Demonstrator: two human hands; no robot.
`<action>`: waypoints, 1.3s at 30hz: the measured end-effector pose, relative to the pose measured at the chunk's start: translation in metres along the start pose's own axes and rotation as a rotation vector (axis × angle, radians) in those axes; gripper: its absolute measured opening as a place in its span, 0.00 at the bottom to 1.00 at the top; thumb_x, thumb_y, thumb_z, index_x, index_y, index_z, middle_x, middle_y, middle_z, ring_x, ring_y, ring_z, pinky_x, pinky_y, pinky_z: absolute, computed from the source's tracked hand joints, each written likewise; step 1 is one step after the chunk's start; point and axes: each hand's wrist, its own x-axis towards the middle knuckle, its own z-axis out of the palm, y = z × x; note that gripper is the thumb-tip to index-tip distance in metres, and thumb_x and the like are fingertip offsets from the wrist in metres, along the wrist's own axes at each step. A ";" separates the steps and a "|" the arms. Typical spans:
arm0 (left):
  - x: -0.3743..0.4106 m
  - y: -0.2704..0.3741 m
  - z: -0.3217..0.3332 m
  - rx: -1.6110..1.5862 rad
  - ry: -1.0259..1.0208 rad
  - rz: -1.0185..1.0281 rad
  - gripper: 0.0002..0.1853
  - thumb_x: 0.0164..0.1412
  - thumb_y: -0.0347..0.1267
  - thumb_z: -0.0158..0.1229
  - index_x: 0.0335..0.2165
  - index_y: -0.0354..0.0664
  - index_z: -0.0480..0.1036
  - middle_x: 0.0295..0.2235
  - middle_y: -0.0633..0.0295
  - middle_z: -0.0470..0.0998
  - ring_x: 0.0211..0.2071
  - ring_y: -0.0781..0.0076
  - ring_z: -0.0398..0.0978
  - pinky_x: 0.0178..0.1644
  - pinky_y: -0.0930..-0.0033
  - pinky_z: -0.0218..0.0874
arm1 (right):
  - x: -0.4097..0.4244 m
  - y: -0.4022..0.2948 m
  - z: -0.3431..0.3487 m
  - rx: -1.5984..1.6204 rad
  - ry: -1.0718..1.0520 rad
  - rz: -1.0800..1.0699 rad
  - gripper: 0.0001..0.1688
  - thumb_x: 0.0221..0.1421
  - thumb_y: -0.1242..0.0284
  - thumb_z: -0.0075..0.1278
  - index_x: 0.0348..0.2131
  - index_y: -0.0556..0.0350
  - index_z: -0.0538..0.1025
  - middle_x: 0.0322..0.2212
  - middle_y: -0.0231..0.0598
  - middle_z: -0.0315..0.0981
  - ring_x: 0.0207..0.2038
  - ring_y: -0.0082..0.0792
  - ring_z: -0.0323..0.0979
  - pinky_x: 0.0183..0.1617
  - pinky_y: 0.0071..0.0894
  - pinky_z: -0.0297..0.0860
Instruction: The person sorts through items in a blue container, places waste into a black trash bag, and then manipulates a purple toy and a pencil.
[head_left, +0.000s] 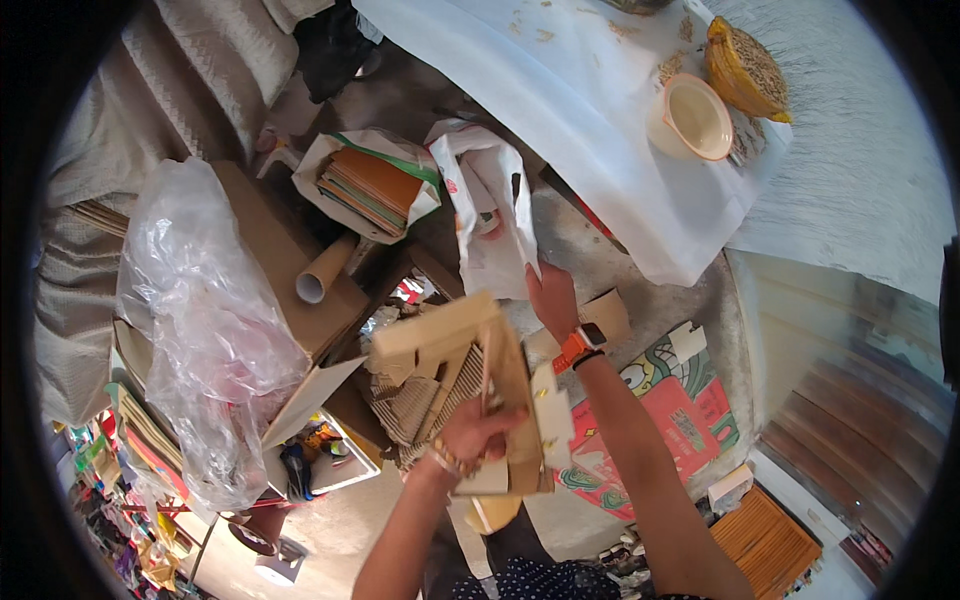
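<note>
My left hand (476, 431), with a beaded bracelet at the wrist, grips a bent piece of brown cardboard (517, 405). Torn corrugated cardboard scraps (420, 401) lie just beyond it, partly covered by the bent piece. My right hand (553, 300), wearing a smartwatch with an orange strap (576, 346), pinches the near edge of a white plastic bag (495, 262). The bag's mouth gapes, and some pale items show inside. Beside it stands another bag (307, 180) holding a stack of brown folders or cards (379, 184).
Clear plastic sheeting (202, 315) drapes over cardboard boxes at left, near a cardboard tube (324, 274). Printed red and green packaging (652, 427) lies flat on the floor at right. A white-covered table (570, 112) holds a cream bowl (694, 120) and a yellow grain-filled container (750, 71).
</note>
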 end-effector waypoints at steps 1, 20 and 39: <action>0.007 0.013 0.006 0.013 -0.072 -0.004 0.06 0.48 0.30 0.57 0.25 0.40 0.68 0.12 0.72 0.62 0.10 0.84 0.57 0.13 0.79 0.45 | -0.008 0.002 -0.003 0.010 -0.031 0.002 0.10 0.50 0.73 0.41 0.22 0.62 0.70 0.22 0.55 0.68 0.27 0.55 0.67 0.28 0.47 0.63; 0.116 -0.077 -0.034 -0.426 -0.551 0.318 0.21 0.46 0.39 0.58 0.38 0.38 0.69 0.29 0.60 0.74 0.31 0.72 0.73 0.34 0.71 0.65 | -0.082 0.052 0.001 0.124 -0.103 0.306 0.10 0.48 0.72 0.43 0.23 0.62 0.69 0.19 0.54 0.68 0.25 0.56 0.67 0.27 0.47 0.62; 0.190 -0.055 -0.102 -0.567 -0.010 0.164 0.13 0.51 0.37 0.52 0.33 0.42 0.71 0.22 0.67 0.73 0.17 0.79 0.68 0.18 0.80 0.59 | -0.067 0.010 0.012 0.339 -0.010 0.355 0.15 0.54 0.71 0.38 0.30 0.66 0.71 0.15 0.53 0.64 0.15 0.35 0.60 0.21 0.33 0.58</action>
